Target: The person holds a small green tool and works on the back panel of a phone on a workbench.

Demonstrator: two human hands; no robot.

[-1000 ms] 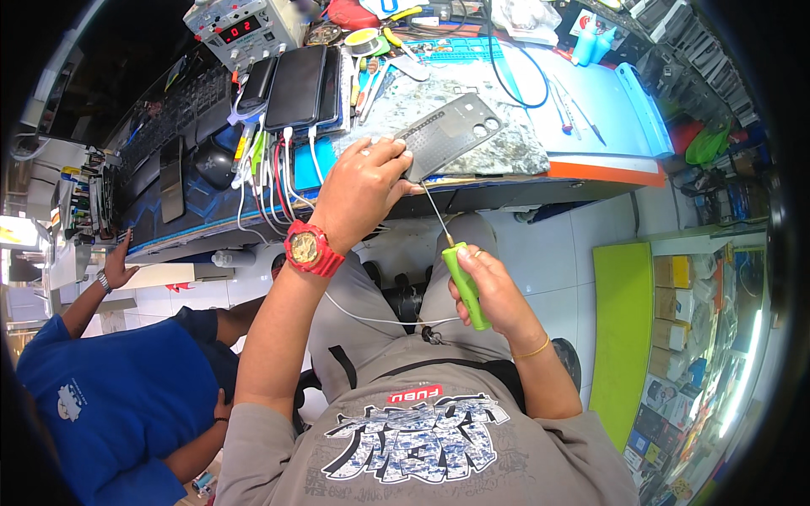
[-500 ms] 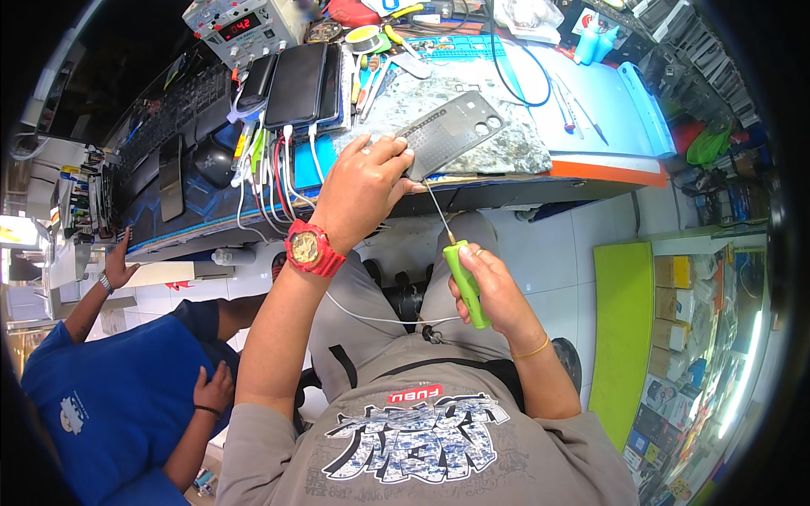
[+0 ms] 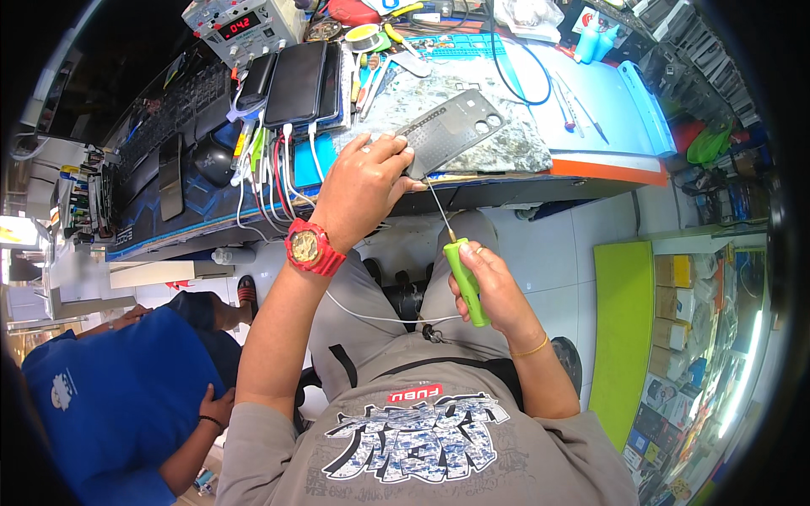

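My left hand (image 3: 368,187) is closed on the near left end of a dark grey phone back cover (image 3: 454,132) with round camera holes at its far right. The cover lies tilted over the front part of the grey mottled work mat (image 3: 519,143). In my right hand (image 3: 495,291), in front of the bench edge, is a soldering iron (image 3: 465,282) with a bright green handle. Its thin metal shaft points up and left, and the tip meets or nearly meets the cover's near edge by my left fingers; contact cannot be made out. A white cord runs from the handle across my lap.
Phones (image 3: 295,84) with charging cables stand left of the mat, before a power supply (image 3: 240,29). Tweezers and brushes (image 3: 371,84) lie behind. Screwdrivers (image 3: 567,114) rest on the light blue mat at right. A co-worker in a blue shirt (image 3: 126,396) is close on my left.
My hands, the cover and the soldering iron have hardly moved. The co-worker's far hand has left the bench edge and drawn back toward the body, and a sandalled foot now shows.
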